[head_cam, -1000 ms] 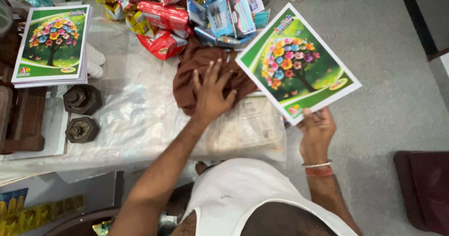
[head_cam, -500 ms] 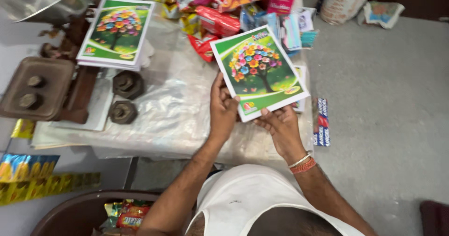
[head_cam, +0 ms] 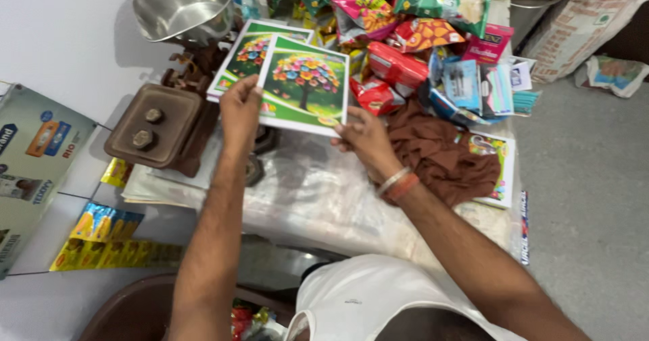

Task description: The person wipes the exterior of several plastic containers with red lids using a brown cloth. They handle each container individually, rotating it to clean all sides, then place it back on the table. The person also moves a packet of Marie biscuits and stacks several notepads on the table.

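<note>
**Notebook held in both hands above the pile**

The notebook (head_cam: 304,84), with a colourful tree on a green cover, is held in the air over the worktop (head_cam: 318,199), just above and partly in front of a pile of the same notebooks (head_cam: 243,54). The left hand (head_cam: 240,108) is closed on its left edge, thumb on the cover. The right hand (head_cam: 362,138) grips the lower right corner with the fingers under it; this wrist has bangles.

The step in hand seems to be bringing the notebook to the pile. A next move would need the edges lined up with the pile below, and the fingers taken out from under without pushing the pile.

Left of the pile stands a brown weighing scale (head_cam: 159,125) with two small weights on its plate, and a steel pan (head_cam: 182,6) behind it. To the right lies a brown cloth (head_cam: 439,152), partly covering another printed book (head_cam: 497,172). Snack packets (head_cam: 405,16) crowd the back of the worktop.

The pile is mostly hidden by the held notebook, so how many lie there cannot be told. The dark round things under the notebook are hard to make out.
</note>
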